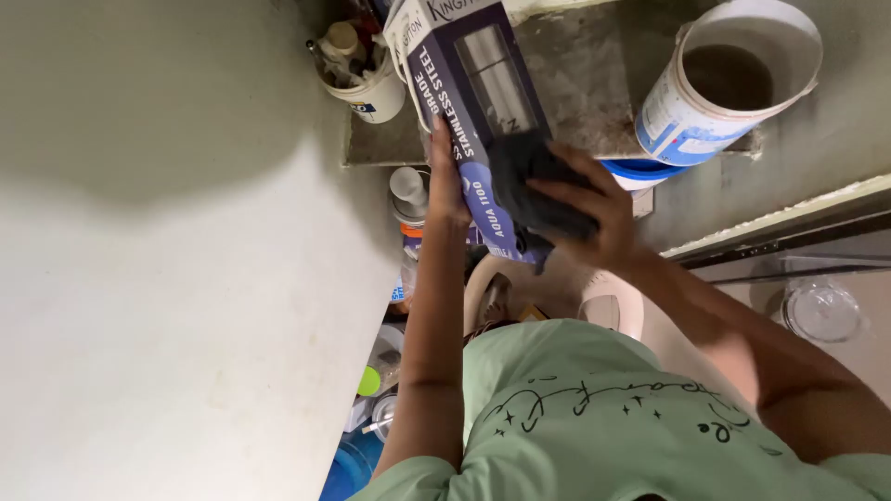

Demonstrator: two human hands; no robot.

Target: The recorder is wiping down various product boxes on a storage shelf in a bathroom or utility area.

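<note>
A tall dark blue and white carton with a picture of a steel bottle leans on a concrete shelf. My left hand grips the carton's left edge near its lower end. My right hand presses a dark grey cloth against the carton's front face. My green shirt fills the bottom of the view.
A white and blue plastic bucket stands on the shelf to the right. A white cup with several small items sits at the left. A pale wall fills the left. Bottles, lids and containers crowd below; a clear glass lid lies right.
</note>
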